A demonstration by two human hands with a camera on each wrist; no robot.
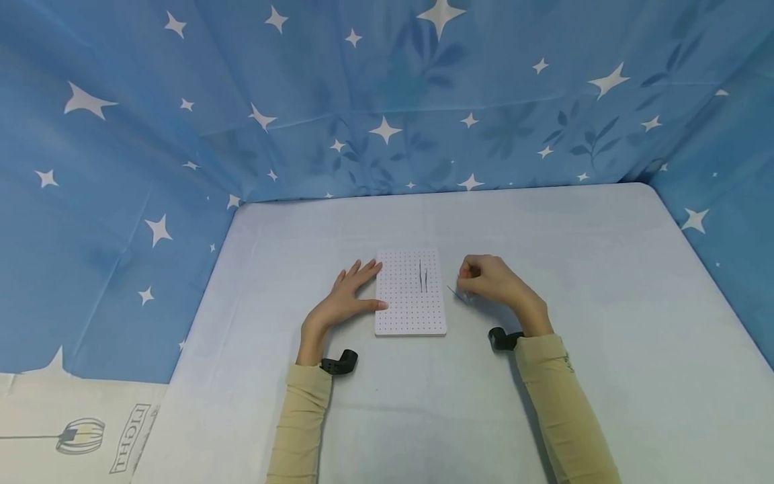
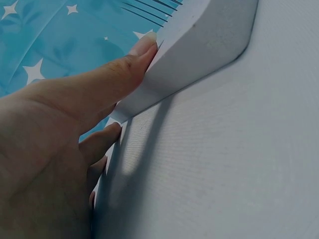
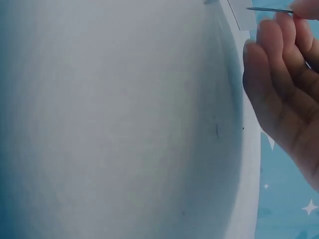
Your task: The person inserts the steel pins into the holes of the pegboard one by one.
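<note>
A white pegboard [image 1: 411, 316] with rows of small holes lies on the table. Thin dark needles [image 1: 420, 277] stand in its upper right part; the left wrist view shows them as fine dark lines [image 2: 144, 16]. My left hand [image 1: 341, 302] is spread along the board's left side, thumb [image 2: 142, 50] against its edge and fingertips near the far left corner. Right of the board, my right hand [image 1: 490, 277] pinches a thin, pointed needle [image 3: 271, 9] between thumb and finger. The other fingers curl loosely below it.
The table has a white cloth [image 1: 290, 242]. Blue curtains with white stars [image 1: 387, 128] hang along its back and sides. A small shiny, clear-looking thing [image 1: 469, 297] lies just under the right hand. A black camera [image 1: 500, 339] sits on the right wrist.
</note>
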